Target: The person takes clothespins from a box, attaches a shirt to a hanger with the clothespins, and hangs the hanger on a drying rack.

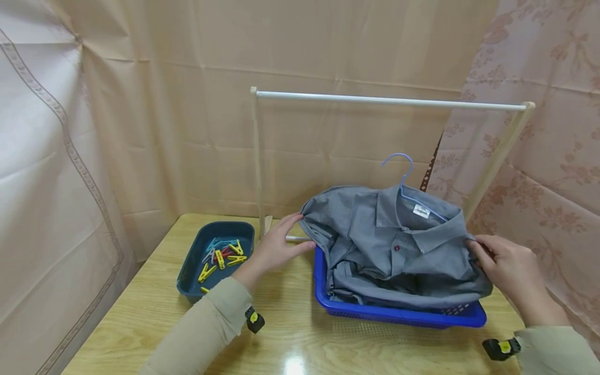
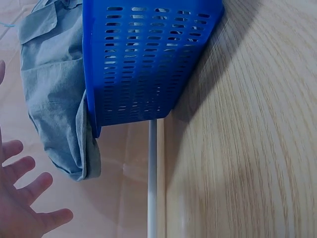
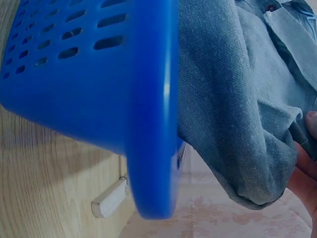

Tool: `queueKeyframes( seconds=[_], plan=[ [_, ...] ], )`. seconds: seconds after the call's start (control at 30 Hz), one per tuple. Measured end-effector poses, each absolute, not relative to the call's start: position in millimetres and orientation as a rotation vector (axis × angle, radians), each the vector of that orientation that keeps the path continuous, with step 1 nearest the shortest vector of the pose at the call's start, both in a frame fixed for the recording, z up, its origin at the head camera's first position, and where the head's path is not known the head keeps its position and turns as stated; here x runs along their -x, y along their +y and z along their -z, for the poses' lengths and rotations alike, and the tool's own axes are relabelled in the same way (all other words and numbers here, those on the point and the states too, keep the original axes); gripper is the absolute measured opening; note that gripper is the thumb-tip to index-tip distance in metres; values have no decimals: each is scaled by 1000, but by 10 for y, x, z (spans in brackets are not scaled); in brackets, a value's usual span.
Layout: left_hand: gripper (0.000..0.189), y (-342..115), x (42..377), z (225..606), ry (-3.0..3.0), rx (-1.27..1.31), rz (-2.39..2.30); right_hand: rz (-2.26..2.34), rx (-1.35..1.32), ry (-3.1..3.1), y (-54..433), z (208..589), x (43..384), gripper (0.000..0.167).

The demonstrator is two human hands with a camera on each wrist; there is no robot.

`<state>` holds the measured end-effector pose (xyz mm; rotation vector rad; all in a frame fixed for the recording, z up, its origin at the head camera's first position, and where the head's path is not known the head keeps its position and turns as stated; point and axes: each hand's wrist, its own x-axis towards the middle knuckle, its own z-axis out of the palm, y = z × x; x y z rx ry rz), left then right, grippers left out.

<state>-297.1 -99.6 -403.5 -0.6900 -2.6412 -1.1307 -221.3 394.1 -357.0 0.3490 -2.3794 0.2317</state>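
A grey button-up shirt [image 1: 356, 224] lies bunched over a blue plastic basket [image 1: 403, 315], its collar facing up. The hook of a light-blue hanger [image 1: 407, 166] rises from the collar, and part of the hanger's arm shows inside the neck. My left hand [image 1: 276, 247] is beside the shirt's left shoulder, and in the left wrist view its fingers [image 2: 34, 188] are spread apart from the cloth. On the other side my right hand [image 1: 511, 263] pinches the shirt near its right shoulder between thumb and fingers, as the right wrist view also shows.
Behind the basket stands a rack with a white horizontal bar [image 1: 389, 100] and pale wooden posts. A dark teal tub [image 1: 185, 265] on the left holds several coloured clothes pegs [image 1: 219, 259]. Everything stands on a wooden table [image 1: 136, 323], with curtains around it.
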Motion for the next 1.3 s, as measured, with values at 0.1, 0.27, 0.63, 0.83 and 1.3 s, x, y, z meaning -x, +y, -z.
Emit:
queueKeyframes(
  seconds=[0.1,0.27,0.63,0.83,1.3],
  plan=[
    [89,-1016,2977,4032,-2624,695,1156,-232,-358,-2350,3919,3557,2211,14],
    [90,-1058,2975,4015,-2605,703,1176,-231,-378,-2295,3885,3536,2221,14],
    [89,-1130,2955,3968,-2597,676,1140,-203,-410,-2231,3826,3470,2230,15],
    [87,-1181,2936,3947,-2603,652,1115,-174,-444,-2203,3818,3458,2251,18],
    [87,-1337,2933,3905,-2576,657,1094,-166,-502,-2133,3720,3414,2291,25]
  ],
)
